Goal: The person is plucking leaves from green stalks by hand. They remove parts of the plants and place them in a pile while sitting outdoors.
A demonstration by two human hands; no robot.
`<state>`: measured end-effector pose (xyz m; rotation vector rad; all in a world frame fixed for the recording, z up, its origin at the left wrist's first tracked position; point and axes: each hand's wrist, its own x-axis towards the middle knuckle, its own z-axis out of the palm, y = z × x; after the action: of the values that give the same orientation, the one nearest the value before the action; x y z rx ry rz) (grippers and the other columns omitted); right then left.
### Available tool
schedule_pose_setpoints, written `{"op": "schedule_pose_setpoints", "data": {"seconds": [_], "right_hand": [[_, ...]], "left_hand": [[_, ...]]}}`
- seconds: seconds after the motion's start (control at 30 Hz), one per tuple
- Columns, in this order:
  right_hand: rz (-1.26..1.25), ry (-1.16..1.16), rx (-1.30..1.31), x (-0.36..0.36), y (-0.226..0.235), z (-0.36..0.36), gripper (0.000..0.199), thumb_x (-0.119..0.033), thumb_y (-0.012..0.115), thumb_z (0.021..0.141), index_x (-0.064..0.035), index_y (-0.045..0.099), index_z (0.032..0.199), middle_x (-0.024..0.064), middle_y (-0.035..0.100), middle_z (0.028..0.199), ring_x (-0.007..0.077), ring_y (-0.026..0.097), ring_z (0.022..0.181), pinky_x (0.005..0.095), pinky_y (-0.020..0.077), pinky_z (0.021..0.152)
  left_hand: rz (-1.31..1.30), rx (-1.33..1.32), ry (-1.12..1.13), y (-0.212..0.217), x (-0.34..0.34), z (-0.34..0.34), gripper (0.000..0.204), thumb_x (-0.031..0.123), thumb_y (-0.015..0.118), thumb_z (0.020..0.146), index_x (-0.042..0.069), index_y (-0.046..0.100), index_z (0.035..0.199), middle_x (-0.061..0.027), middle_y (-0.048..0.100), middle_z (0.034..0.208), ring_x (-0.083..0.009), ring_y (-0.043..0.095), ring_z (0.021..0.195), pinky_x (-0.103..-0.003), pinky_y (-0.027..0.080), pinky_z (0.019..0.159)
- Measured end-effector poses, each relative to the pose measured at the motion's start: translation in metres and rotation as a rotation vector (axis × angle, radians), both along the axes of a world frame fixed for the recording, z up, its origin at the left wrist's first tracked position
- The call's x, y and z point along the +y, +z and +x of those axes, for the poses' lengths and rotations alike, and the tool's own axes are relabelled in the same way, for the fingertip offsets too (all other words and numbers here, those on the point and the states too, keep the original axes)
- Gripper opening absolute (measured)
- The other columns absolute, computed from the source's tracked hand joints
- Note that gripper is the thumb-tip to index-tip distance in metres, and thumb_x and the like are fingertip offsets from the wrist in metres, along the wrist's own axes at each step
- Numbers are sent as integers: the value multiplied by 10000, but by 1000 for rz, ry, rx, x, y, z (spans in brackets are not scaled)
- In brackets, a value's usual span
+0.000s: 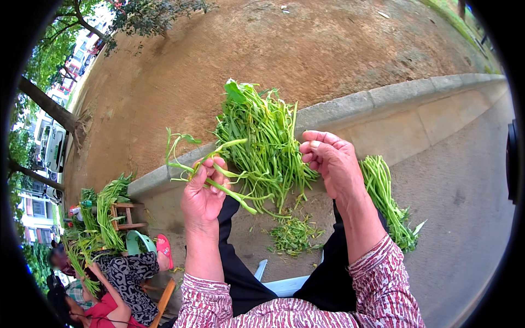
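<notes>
My left hand [205,194] is closed around a few long-stemmed leafy greens [238,195], which look like water spinach; their stems stick out to both sides of the fingers. At the same height, my right hand [338,167] has its thumb and fingers pinched together; anything between the tips is too small to make out. Between and beyond the hands lies a large heap of the same greens [260,128], leaning over the curb. A neater bundle of stems [380,188] rests on the pavement beside my right forearm. Chopped-looking green scraps [295,235] lie between my legs.
A stone curb [402,93] crosses the scene, with bare brown soil [180,76] beyond. Part of a light blue stool [287,285] shows beneath me. At the left, people sit holding greens near a wooden stool [128,215] piled with stems [111,210] and a green plastic item [139,241].
</notes>
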<state>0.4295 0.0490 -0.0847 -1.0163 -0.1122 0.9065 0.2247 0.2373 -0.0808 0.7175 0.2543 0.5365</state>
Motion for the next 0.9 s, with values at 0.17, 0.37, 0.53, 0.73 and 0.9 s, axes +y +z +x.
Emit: {"op": "schedule_pose_setpoints", "data": {"seconds": [0.17,0.37,0.53,0.73,0.9], "right_hand": [[-4,14,-24,0,-2,0,238,-104,575,876,1,612,1086,43,673,855,61,598,693,191,445,609],[-34,70,-75,2,1,-2,238,-107,582,873,10,616,1077,42,672,847,59,595,671,184,439,594],[-32,78,-94,0,-1,-2,237,-108,587,869,12,619,1070,38,671,830,56,590,659,183,431,584],[-26,257,-258,-1,2,-11,290,-105,589,869,16,611,1131,43,673,881,95,606,780,228,475,717],[42,561,-474,6,16,-41,439,-97,613,863,-42,540,1292,57,627,1118,119,556,928,289,455,900]], "left_hand": [[-35,-32,-11,15,-6,-16,229,186,534,944,56,639,1099,-83,632,1097,-108,413,589,-281,377,563],[-54,-81,-21,36,-11,-23,211,191,547,940,81,650,1086,-66,631,1089,-88,384,585,-259,357,549],[-79,-110,10,48,-14,-30,212,180,557,932,79,653,1092,-75,630,1081,-85,380,569,-257,356,531],[-61,-108,4,60,-20,-34,233,202,530,952,70,651,1100,-57,628,1079,-78,336,570,-242,300,513],[-96,-144,-39,67,-29,-32,240,202,521,956,71,646,1114,-75,630,1086,-79,329,573,-241,295,515]]}}
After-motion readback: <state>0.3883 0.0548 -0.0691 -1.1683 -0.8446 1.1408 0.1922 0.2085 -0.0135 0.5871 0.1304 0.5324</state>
